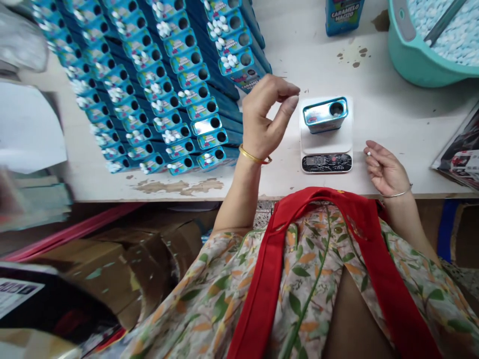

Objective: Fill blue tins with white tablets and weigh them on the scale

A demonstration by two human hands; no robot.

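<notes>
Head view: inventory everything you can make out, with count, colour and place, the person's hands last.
Table: one, white, centre
Scale: one, white, on table
Tin on scale: one, blue, upright
Massed tins: dozens, blue, table's left
Lone tin: one, blue, top edge
Bowl: one, teal, upper right
White pellets: uncountable, in bowl and on massed tins
Grey utensil: one, in bowl
Cardboard: count unclear, brown, lower left
Left hand: one, gold bangle, left of scale
Right hand: one, silver bangle, right of scale, one pellet at fingertips

Scale (309,142) bearing an upright tin (320,113). To its left, left hand (270,112) and rows of tins (194,77); to its right, right hand (389,169), holding a pellet (368,153).
</notes>
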